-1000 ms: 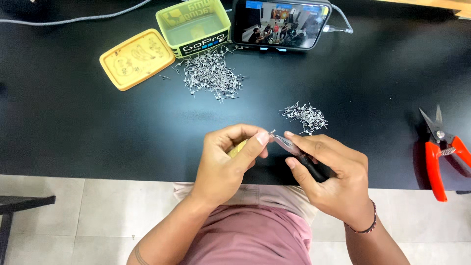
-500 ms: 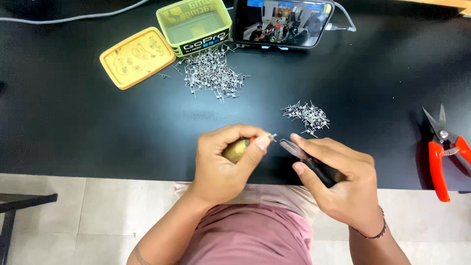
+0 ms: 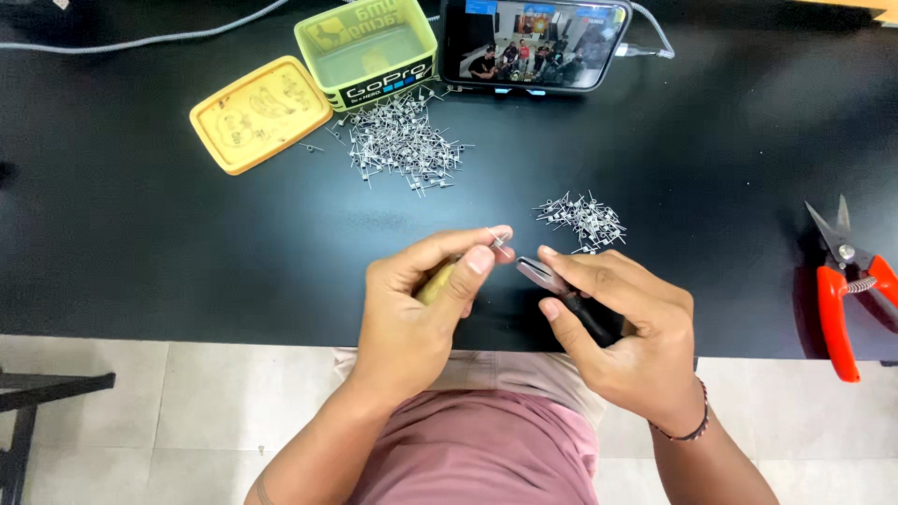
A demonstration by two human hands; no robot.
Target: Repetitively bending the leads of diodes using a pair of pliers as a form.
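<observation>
Bench (image 3: 168, 234): black, matte, front edge over pale floor tiles (image 3: 187, 411).

Small wire coil (image 3: 498, 238): silvery, thin legs, pinched between thumb and forefinger of left hand (image 3: 412, 313), above bench front edge; a yellowish object tucked in the same palm.

Pliers (image 3: 561, 290): dark handles, slim metal tips just beside coil, gripped in closed right hand (image 3: 622, 332).

Loose coils: small pile (image 3: 582, 220) just beyond hands, large pile (image 3: 402, 145) near green box (image 3: 367, 51) and yellow lid (image 3: 260, 112).

Phone (image 3: 533, 42) at back; red-handled snips (image 3: 847, 290) far right.

One head cam only: counter (image 3: 140, 234) edge is viewed steeply from above, facing fwd/down, hands seen close.
</observation>
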